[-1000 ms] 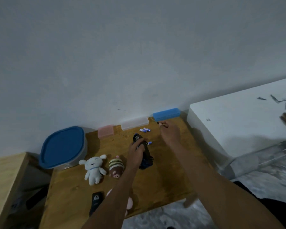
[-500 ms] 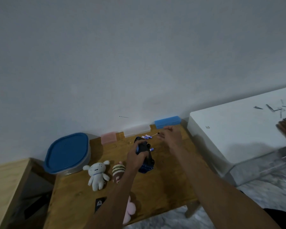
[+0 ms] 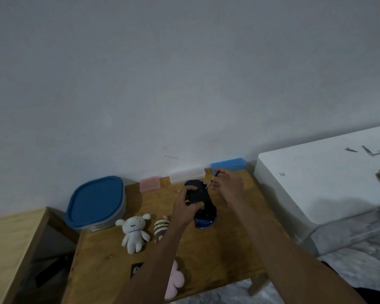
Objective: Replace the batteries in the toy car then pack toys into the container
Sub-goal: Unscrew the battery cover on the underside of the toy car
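A dark toy car with a blue body lies upside down near the back of the wooden table. My left hand grips its left side. My right hand pinches a small screwdriver, whose tip touches the car's underside at the far end. A grey container with a blue lid stands at the table's back left corner. A white plush and a striped brown plush lie left of the car. A pink plush sits by the front edge, partly behind my left arm.
Pink, clear and blue small boxes line the wall at the table's back edge. A small black item lies near the front. A white cabinet stands to the right, a lower wooden surface to the left.
My right hand brought the screwdriver from near the blue box down to the car's underside. My left hand shifted its grip on the car. The loose batteries are now hidden.
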